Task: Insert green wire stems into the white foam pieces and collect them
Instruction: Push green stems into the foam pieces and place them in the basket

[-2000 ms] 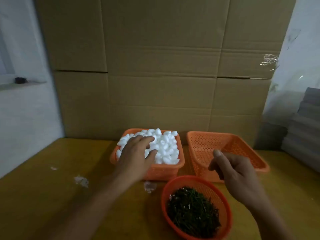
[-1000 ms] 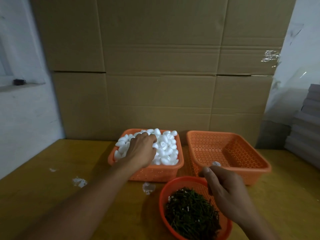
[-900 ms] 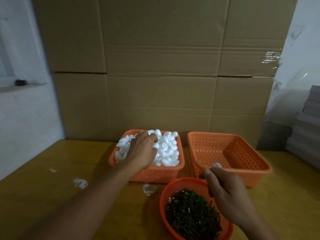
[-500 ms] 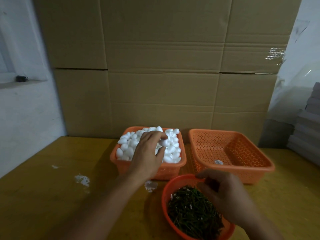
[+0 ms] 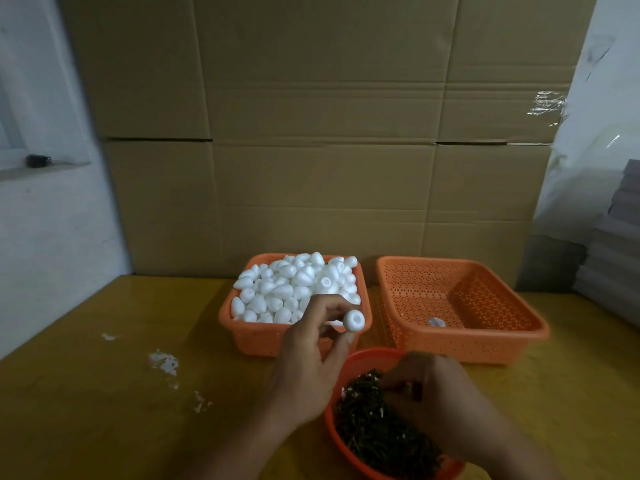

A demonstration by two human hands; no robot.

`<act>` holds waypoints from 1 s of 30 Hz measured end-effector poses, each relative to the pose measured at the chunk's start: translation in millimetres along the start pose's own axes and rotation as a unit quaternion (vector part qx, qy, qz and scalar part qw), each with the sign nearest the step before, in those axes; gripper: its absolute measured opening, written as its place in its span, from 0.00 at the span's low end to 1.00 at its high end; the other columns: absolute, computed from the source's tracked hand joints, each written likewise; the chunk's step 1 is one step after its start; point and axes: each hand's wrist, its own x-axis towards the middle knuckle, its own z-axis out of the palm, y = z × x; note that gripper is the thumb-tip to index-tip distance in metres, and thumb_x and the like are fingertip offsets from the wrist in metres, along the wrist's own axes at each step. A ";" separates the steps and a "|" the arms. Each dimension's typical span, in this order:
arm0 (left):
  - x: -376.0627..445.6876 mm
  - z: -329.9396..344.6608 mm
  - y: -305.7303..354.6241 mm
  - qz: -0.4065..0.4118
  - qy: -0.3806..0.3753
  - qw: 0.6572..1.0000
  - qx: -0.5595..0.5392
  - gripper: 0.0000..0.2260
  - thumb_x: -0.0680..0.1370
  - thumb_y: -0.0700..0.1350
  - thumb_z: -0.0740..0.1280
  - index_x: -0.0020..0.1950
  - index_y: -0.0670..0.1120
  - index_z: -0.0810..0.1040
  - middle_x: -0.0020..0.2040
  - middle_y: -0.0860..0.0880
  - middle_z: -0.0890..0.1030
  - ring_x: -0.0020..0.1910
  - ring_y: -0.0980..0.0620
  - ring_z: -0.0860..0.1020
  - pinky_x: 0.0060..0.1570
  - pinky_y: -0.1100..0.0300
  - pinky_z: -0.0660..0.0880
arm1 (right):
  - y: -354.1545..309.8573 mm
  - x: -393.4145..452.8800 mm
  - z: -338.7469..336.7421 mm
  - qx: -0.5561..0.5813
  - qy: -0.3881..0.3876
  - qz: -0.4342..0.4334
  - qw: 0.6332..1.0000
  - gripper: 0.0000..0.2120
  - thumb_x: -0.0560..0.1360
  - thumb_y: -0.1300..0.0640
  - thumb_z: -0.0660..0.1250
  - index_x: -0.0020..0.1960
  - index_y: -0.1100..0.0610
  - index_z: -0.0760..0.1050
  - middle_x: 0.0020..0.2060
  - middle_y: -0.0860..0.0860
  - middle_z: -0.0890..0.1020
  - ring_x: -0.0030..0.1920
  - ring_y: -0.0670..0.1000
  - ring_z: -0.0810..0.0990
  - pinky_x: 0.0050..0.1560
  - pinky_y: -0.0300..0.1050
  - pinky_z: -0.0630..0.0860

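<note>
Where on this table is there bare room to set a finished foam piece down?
The right-hand square basket is nearly bare, holding one small white piece. Bare tabletop lies left of the foam basket, apart from white crumbs. It is crowded up front: the left hand, right hand and round stem basket sit close together.

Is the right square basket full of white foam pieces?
No, the right square basket holds only one small white piece; the rest is bare mesh.
</note>
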 end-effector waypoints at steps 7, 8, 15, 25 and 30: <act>-18.7 3.7 -4.9 -0.010 -0.055 0.998 -0.010 0.09 0.84 0.50 0.59 0.60 0.62 0.75 0.48 0.56 0.80 0.48 0.50 0.80 0.48 0.50 0.79 | -9.7 1.0 13.5 -0.074 -0.065 0.013 0.995 0.13 0.77 0.38 0.63 0.55 0.42 0.79 0.49 0.40 0.79 0.48 0.42 0.79 0.51 0.43 0.79; -19.9 4.2 -5.4 -0.017 -0.061 0.998 -0.022 0.09 0.84 0.52 0.59 0.60 0.62 0.76 0.50 0.55 0.81 0.49 0.49 0.81 0.50 0.48 0.79 | -10.0 0.9 16.0 -0.092 -0.065 0.017 0.994 0.15 0.77 0.37 0.62 0.57 0.42 0.77 0.51 0.41 0.79 0.50 0.43 0.79 0.52 0.45 0.79; -25.3 7.1 -11.0 -0.080 -0.104 0.981 -0.140 0.18 0.76 0.47 0.73 0.64 0.57 0.78 0.55 0.49 0.82 0.56 0.46 0.81 0.59 0.49 0.79 | -15.2 -1.7 23.1 -0.112 -0.045 0.032 0.992 0.14 0.77 0.40 0.61 0.60 0.43 0.74 0.55 0.42 0.80 0.54 0.47 0.80 0.51 0.44 0.77; -25.3 7.5 -5.5 -0.130 -0.065 0.970 -0.196 0.13 0.79 0.56 0.68 0.62 0.55 0.79 0.43 0.46 0.83 0.43 0.50 0.81 0.45 0.57 0.78 | -14.1 5.3 27.4 -0.094 -0.044 0.096 0.990 0.06 0.78 0.49 0.65 0.51 0.47 0.80 0.46 0.44 0.82 0.47 0.45 0.81 0.49 0.44 0.81; -23.4 6.4 -2.8 -0.192 -0.030 0.944 -0.267 0.14 0.77 0.59 0.69 0.52 0.49 0.83 0.40 0.48 0.81 0.39 0.52 0.78 0.40 0.60 0.75 | -12.0 5.4 27.1 -0.074 -0.021 0.101 0.992 0.05 0.76 0.52 0.69 0.52 0.47 0.81 0.46 0.44 0.83 0.47 0.45 0.82 0.50 0.44 0.81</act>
